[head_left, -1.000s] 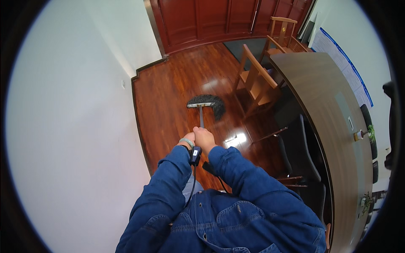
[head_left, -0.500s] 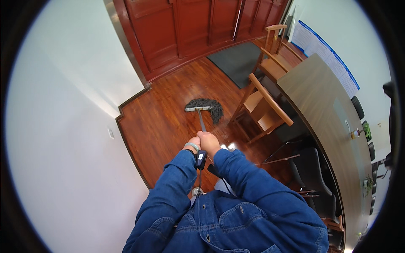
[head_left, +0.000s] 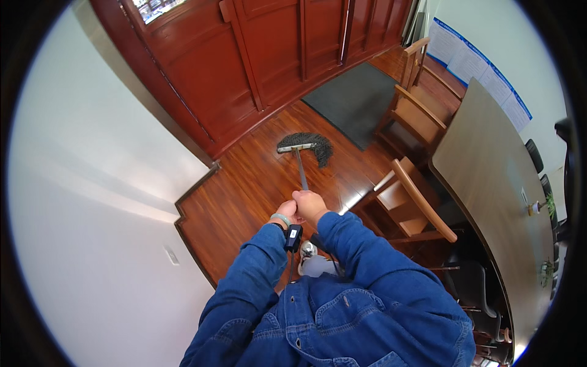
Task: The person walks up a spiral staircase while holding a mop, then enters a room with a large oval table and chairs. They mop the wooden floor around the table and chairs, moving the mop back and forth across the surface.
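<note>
A flat mop [head_left: 322, 149] with a dark grey string head lies on the reddish-brown wooden floor [head_left: 244, 183] ahead of me. Its fringe sweeps out to the right of a pale metal bar, and a grey handle runs back toward my body. Both hands are wrapped around that handle, close together. My right hand [head_left: 310, 203] is the farther forward of the two. My left hand [head_left: 287, 211], with a pale green bangle at its wrist, grips just behind and to the left; its fingers are partly hidden. A small black device [head_left: 294, 237] sits at my left wrist.
Red panelled doors [head_left: 214, 73] stand at the far side, with a dark mat [head_left: 354, 101] before them. A white wall [head_left: 122, 214] with dark skirting borders the left. Wooden armchairs [head_left: 422, 202] and a long table [head_left: 489, 183] line the right.
I have moved forward toward the doors; the mat and doors look nearer and the chairs have shifted right in view. The mop head is farther ahead. Both hands keep their grip.
</note>
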`<state>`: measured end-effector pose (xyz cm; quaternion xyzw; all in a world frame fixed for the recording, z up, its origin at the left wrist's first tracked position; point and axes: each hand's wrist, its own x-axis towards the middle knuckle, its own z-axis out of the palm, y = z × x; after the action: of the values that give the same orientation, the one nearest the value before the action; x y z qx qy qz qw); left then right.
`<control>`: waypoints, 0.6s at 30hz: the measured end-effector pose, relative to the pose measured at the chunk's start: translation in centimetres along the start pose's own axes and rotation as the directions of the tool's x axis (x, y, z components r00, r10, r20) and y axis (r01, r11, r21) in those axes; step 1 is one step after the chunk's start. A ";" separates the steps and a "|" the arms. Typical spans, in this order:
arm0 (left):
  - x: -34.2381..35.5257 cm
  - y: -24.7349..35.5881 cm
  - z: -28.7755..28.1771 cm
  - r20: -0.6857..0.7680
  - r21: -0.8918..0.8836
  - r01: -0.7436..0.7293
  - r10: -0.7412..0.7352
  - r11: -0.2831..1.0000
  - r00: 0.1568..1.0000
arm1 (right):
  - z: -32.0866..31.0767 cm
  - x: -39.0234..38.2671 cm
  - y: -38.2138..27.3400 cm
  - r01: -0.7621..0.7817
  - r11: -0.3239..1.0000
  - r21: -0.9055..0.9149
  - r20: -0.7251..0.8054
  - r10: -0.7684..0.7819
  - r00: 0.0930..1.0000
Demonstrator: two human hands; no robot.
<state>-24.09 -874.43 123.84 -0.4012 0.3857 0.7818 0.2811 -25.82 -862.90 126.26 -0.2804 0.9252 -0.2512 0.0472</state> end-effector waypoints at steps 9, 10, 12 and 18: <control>8.5 14.7 -0.9 -0.035 0.016 0.019 -0.019 1.000 0.999 | -2.8 17.4 6.0 -0.036 0.999 0.017 -0.120 0.038 0.992; 9.8 15.8 -0.9 -0.095 0.013 0.038 -0.037 0.999 0.995 | -2.8 18.6 6.8 -0.040 0.999 0.030 -0.168 0.045 0.985; 12.4 18.1 -0.4 -0.062 0.051 0.048 -0.045 0.998 0.997 | -3.0 20.3 9.1 -0.028 0.999 0.022 -0.153 0.031 0.988; 21.4 24.7 2.6 0.004 0.200 0.176 -0.181 0.964 0.984 | -3.1 23.6 13.3 -0.278 0.960 0.025 -0.293 0.272 0.916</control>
<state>-54.79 -882.96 116.12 -0.3956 0.4210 0.7152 0.3933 -52.85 -864.80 123.74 -0.1076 0.9543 -0.2728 -0.0583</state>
